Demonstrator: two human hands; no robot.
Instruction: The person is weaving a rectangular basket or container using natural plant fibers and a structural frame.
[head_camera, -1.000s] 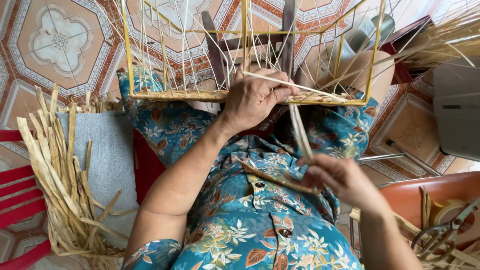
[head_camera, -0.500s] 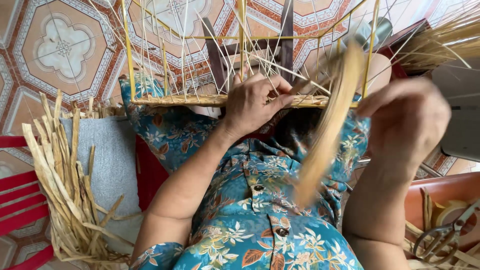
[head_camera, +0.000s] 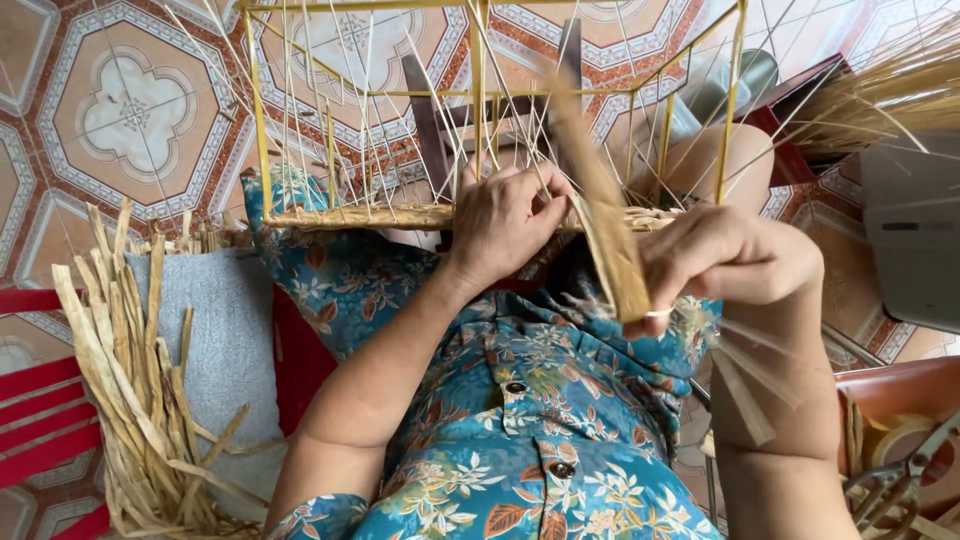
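On the person's lap rests a yellow wire frame (head_camera: 478, 95) strung with thin pale strands, its lower edge already wrapped in a band of woven straw (head_camera: 400, 216). The left hand (head_camera: 508, 222) grips that woven edge near the middle, fingers curled over it. The right hand (head_camera: 725, 262) is closed around a flat straw strip (head_camera: 605, 215), which runs up from the fingers toward the frame and looks blurred. Loose ends of straw hang below the right wrist. At the left, a bundle of dry straw (head_camera: 130, 370) lies on a grey cloth (head_camera: 225, 330) beside a red chair (head_camera: 40, 420). Scissors (head_camera: 900, 480) lie at the lower right.
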